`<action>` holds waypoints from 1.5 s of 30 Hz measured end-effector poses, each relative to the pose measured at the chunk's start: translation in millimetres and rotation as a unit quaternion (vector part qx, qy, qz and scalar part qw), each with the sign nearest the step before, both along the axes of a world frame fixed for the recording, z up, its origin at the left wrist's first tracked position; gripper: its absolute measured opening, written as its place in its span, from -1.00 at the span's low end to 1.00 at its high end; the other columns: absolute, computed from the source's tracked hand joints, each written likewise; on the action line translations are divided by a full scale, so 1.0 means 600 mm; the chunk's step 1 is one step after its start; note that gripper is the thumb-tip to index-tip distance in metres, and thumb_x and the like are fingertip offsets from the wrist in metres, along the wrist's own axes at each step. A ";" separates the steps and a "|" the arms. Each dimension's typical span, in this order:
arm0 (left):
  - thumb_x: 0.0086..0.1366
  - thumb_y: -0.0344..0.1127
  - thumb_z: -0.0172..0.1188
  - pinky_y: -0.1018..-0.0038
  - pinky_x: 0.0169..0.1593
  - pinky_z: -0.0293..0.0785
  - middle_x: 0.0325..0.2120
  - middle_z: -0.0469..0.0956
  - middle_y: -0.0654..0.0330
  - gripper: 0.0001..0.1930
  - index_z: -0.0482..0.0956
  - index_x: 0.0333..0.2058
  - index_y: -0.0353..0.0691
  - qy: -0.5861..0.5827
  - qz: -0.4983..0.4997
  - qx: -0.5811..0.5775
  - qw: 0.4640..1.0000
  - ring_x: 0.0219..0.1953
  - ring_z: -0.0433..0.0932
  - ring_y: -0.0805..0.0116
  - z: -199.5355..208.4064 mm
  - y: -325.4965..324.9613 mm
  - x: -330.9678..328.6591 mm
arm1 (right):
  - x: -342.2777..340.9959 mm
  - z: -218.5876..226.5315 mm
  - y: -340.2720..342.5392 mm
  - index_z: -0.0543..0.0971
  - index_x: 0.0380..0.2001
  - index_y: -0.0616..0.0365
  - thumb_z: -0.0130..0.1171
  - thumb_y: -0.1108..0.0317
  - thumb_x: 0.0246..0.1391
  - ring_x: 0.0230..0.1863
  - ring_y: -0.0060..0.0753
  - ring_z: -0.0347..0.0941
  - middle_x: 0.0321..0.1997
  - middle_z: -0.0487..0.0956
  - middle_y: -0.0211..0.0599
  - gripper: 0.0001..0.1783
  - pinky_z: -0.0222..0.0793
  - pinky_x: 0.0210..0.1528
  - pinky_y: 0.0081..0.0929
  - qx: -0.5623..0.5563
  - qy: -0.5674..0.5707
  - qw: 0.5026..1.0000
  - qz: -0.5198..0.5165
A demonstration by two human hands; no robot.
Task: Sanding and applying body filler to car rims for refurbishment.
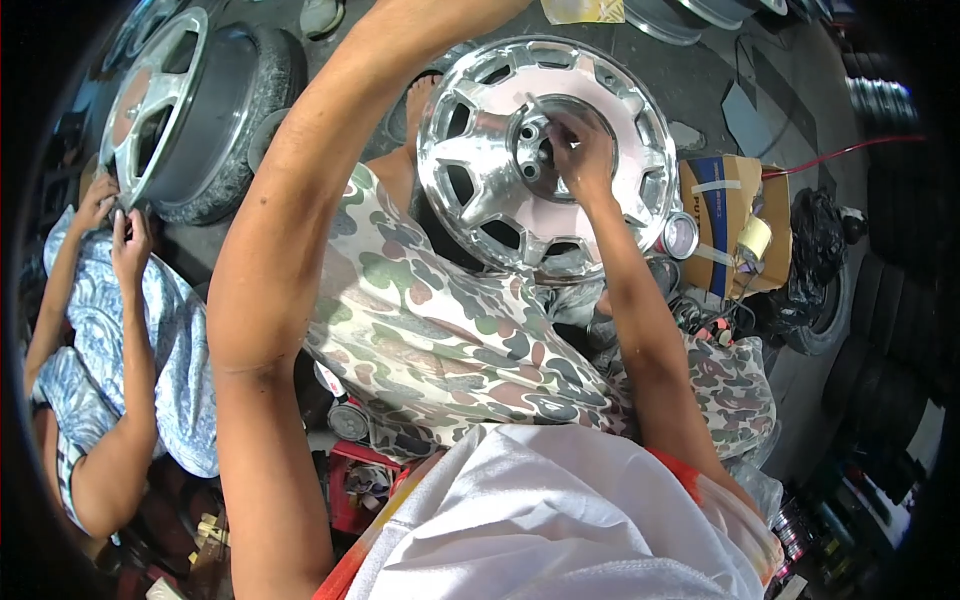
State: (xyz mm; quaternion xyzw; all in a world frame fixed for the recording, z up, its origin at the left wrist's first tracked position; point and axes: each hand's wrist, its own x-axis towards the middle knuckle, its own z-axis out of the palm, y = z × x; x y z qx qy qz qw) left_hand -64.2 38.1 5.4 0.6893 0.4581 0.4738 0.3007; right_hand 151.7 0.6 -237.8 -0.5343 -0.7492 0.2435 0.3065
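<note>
A wheel rim (480, 205) with polished, shiny spokes and pinkish matte areas lies in front of my camouflage-clad legs. At its hub is my right hand (583, 150), over the dark centre with its bolt holes. Motion smears the fingers, and whether they hold anything is unclear. My left forearm (345, 85) reaches up past the rim's left side and leaves the picture at the top edge, so my left hand is out of sight.
To the left, another person's hands (125, 225) touch a silver wheel with a tire (272, 110). Right of the rim stand a tin can (679, 236) and an open cardboard box (715, 255). A black plastic bag (815, 250) and a red hose (850, 151) lie beyond.
</note>
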 end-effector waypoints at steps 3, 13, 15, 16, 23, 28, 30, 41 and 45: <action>0.43 -0.27 0.11 0.52 -0.34 0.34 -0.55 0.47 0.28 -0.72 0.53 -0.34 -0.43 0.017 0.005 0.010 1.000 -0.42 0.34 0.60 0.001 -0.001 0.002 | 0.003 -0.027 0.019 0.71 -0.12 0.12 0.35 0.42 0.07 -0.30 -0.05 0.60 -0.25 0.61 -0.06 -0.74 0.48 -0.21 -0.25 0.056 0.045 0.995 -0.070; 0.43 -0.27 0.11 0.49 -0.34 0.34 -0.57 0.44 0.25 -0.72 0.53 -0.34 -0.44 0.014 -0.001 0.018 1.000 -0.44 0.34 0.57 -0.005 0.004 -0.007 | -0.003 -0.022 -0.023 0.71 -0.18 0.09 0.36 0.44 0.00 -0.17 0.08 0.60 -0.16 0.61 0.01 -0.75 0.49 -0.10 -0.12 -0.051 0.016 0.999 0.001; 0.43 -0.27 0.11 0.48 -0.34 0.34 -0.57 0.44 0.25 -0.72 0.53 -0.34 -0.44 0.013 -0.001 0.017 1.000 -0.44 0.34 0.57 -0.002 0.004 -0.005 | 0.014 -0.011 -0.020 0.72 -0.16 0.11 0.34 0.44 0.03 -0.18 0.07 0.60 -0.19 0.60 0.01 -0.75 0.49 -0.12 -0.12 -0.001 0.018 0.999 0.032; 0.43 -0.27 0.11 0.48 -0.34 0.34 -0.57 0.44 0.25 -0.72 0.53 -0.34 -0.44 0.017 0.004 0.012 1.000 -0.44 0.34 0.57 0.001 0.005 -0.003 | 0.018 -0.006 -0.011 0.72 -0.16 0.11 0.34 0.44 0.03 -0.18 0.07 0.60 -0.19 0.60 0.01 -0.75 0.49 -0.12 -0.12 -0.001 0.018 0.999 0.033; 0.43 -0.27 0.11 0.48 -0.35 0.33 -0.58 0.45 0.21 -0.72 0.53 -0.34 -0.45 0.017 -0.004 0.007 1.000 -0.44 0.34 0.56 0.001 0.006 0.003 | 0.014 -0.013 0.035 0.72 -0.13 0.16 0.32 0.41 0.05 -0.20 0.09 0.57 -0.22 0.59 0.00 -0.72 0.48 -0.04 -0.12 0.013 -0.064 0.997 -0.042; 0.43 -0.27 0.12 0.47 -0.35 0.33 -0.58 0.44 0.21 -0.71 0.53 -0.33 -0.45 0.004 -0.007 0.029 1.000 -0.45 0.33 0.56 -0.005 0.003 -0.002 | -0.006 0.005 -0.008 0.73 -0.12 0.13 0.34 0.36 0.09 -0.31 0.00 0.58 -0.27 0.60 -0.08 -0.74 0.48 -0.20 -0.20 -0.004 -0.024 0.999 0.023; 0.43 -0.27 0.12 0.47 -0.35 0.33 -0.58 0.44 0.21 -0.71 0.53 -0.33 -0.46 0.017 -0.002 0.009 1.000 -0.45 0.32 0.56 -0.001 0.001 0.001 | 0.002 0.001 -0.003 0.73 -0.12 0.14 0.34 0.36 0.09 -0.33 -0.01 0.59 -0.29 0.60 -0.07 -0.74 0.48 -0.21 -0.19 -0.030 0.010 0.999 0.037; 0.40 -0.27 0.12 0.42 -0.35 0.35 -0.60 0.47 0.12 -0.71 0.55 -0.33 -0.47 0.030 0.016 0.029 0.999 -0.47 0.37 0.51 -0.001 0.005 -0.001 | 0.003 -0.017 0.058 0.72 -0.14 0.16 0.29 0.38 0.08 -0.20 0.15 0.56 -0.28 0.60 0.08 -0.73 0.47 -0.11 -0.07 0.066 -0.128 0.988 -0.060; 0.39 -0.26 0.13 0.38 -0.34 0.38 -0.59 0.49 0.06 -0.71 0.55 -0.33 -0.47 0.024 0.022 0.016 0.999 -0.47 0.40 0.48 -0.009 0.005 -0.004 | -0.021 -0.018 0.033 0.74 -0.16 0.10 0.29 0.37 0.08 -0.19 0.15 0.55 -0.29 0.62 0.05 -0.76 0.46 -0.11 -0.08 0.072 -0.091 0.993 0.009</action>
